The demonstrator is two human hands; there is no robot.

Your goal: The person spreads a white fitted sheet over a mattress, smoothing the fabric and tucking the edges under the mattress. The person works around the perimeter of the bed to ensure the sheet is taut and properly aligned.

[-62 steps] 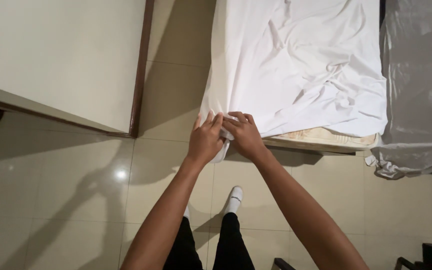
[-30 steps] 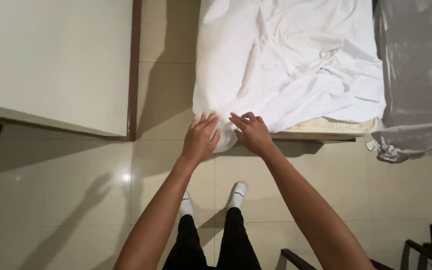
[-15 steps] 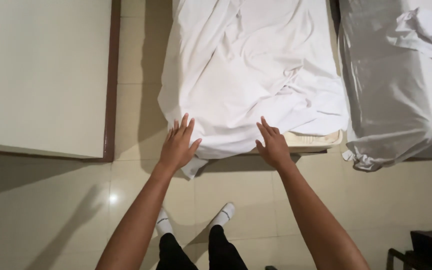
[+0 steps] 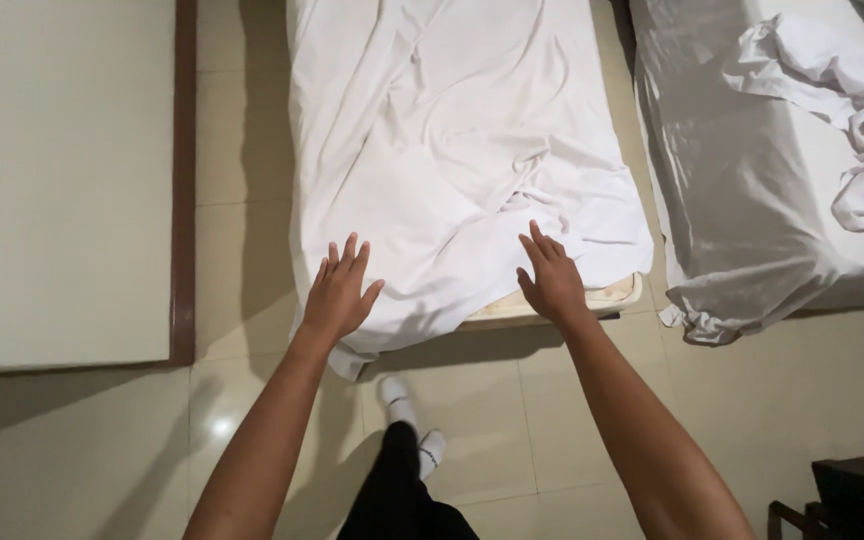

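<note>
We are smoothing the sheet point(image 4: 452, 170) at the bed's foot (at 12 o'clock), left hand point(image 4: 337, 295) and right hand point(image 4: 552, 280) flat, open and apart; next, probably tucking the loose 7 o'clock corner.

Both arms bare, stretched forward and down, elbows nearly straight. Left hand point(image 4: 339, 290) flat, palm down, fingers spread, thumb out to right, at near left corner of bed point(image 4: 552, 305). Right hand point(image 4: 550, 277) flat, palm down, fingers together pointing forward-left, at bed's near edge toward right corner. Hands well apart. Legs in dark trousers, white socks, below between arms.
</note>
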